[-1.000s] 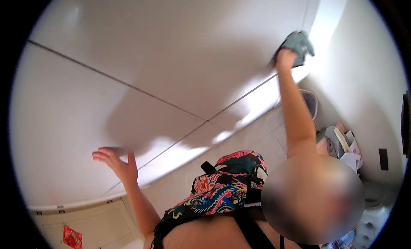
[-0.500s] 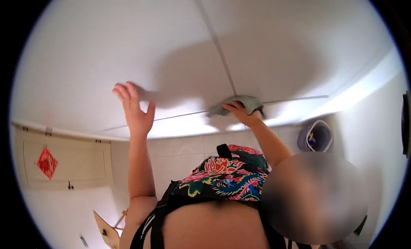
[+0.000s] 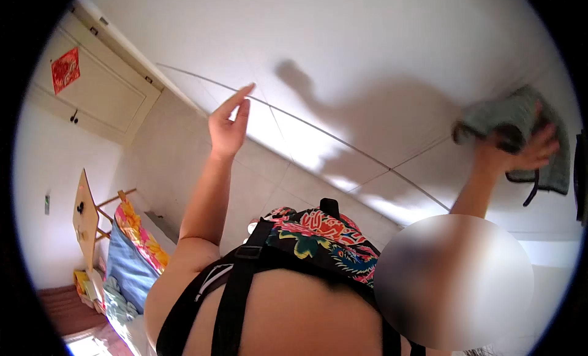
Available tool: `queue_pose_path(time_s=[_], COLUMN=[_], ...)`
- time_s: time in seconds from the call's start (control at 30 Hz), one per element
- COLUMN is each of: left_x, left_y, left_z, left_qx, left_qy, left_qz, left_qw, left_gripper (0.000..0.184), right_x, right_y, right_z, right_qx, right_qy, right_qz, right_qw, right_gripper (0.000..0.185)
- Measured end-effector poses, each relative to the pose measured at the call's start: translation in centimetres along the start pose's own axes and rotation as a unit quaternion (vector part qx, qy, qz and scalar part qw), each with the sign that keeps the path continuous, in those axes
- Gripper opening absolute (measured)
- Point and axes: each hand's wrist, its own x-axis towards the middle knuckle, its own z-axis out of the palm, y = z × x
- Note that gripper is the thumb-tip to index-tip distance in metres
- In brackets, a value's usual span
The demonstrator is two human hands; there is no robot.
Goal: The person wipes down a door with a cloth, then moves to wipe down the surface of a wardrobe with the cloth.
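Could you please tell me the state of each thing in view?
Cloth: creased, partly spread.
Right hand: on the cloth, fingers spread.
Left hand: raised, holding nothing.
Door: apparently closed.
Red paper: flat on the door.

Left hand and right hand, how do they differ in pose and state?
The left hand shows nothing in it, while the right hand is on a grey cloth. The left hand's fingers look bunched, thumb apart; the right hand's fingers look spread, though blurred. Both hands are bare.

Cloth (image 3: 508,114) partly behind right hand (image 3: 519,159)
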Motion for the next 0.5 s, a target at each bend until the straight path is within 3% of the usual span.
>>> queue_pose_path(time_s=[0.03,0.1,0.17,0.2,0.23,0.27,0.33,0.37,0.4,0.47,0.5], left_x=[-0.6,-2.1,-3.7,-4.4,-4.9,-5.0,-6.1,-6.9,-7.9,-10.0,-10.8], left_y=[-0.1,-0.7,-1.4,-1.3,-1.6,-1.7,-2.4,-3.2,-4.2,-6.0,-7.1], left_z=[0.1,0.0,-0.1,-0.6,-1.4,-3.2,-7.4,-9.2,-11.1,-14.2,-16.7], left_qx=[0.005,0.017,0.018,0.044,0.049,0.058,0.012,0.011,-0.041,-0.1,-0.081], left_qy=[-0.01,-0.051,-0.064,-0.087,-0.078,-0.077,-0.065,-0.053,-0.003,0.053,0.08], left_qz=[0.011,0.015,0.005,-0.014,-0.017,-0.038,-0.125,-0.128,-0.176,-0.228,-0.259], left_qw=[1.0,0.998,0.998,0.995,0.996,0.995,0.99,0.99,0.983,0.967,0.959], left_gripper=[0.02,0.021,0.024,0.023,0.023,0.022,0.02,0.02,0.02,0.022,0.023], right_x=[0.7,-0.3,-6.9,-8.3,-12.3,-18.6,-30.0,-32.3,-30.0,-21.0,-18.0], right_y=[-2.9,-8.9,-12.8,-15.0,-15.4,-15.6,-14.3,-13.4,-14.4,-16.5,-18.5], right_z=[0.4,0.9,4.6,3.4,4.9,8.0,12.1,12.8,11.6,7.2,6.4], right_qx=[0.02,-0.178,0.026,0.059,0.202,0.275,0.282,0.4,0.4,0.361,0.357], right_qy=[-0.006,-0.224,-0.124,-0.413,-0.527,-0.54,-0.492,-0.502,-0.502,-0.726,-0.737], right_qz=[-0.01,-0.061,-0.171,-0.198,-0.228,-0.27,-0.312,-0.243,-0.255,-0.028,-0.013], right_qw=[1.0,0.956,0.977,0.887,0.793,0.749,0.762,0.727,0.723,0.585,0.573], right_gripper=[0.075,0.075,0.064,0.055,0.052,0.051,0.044,0.04,0.04,0.033,0.033])
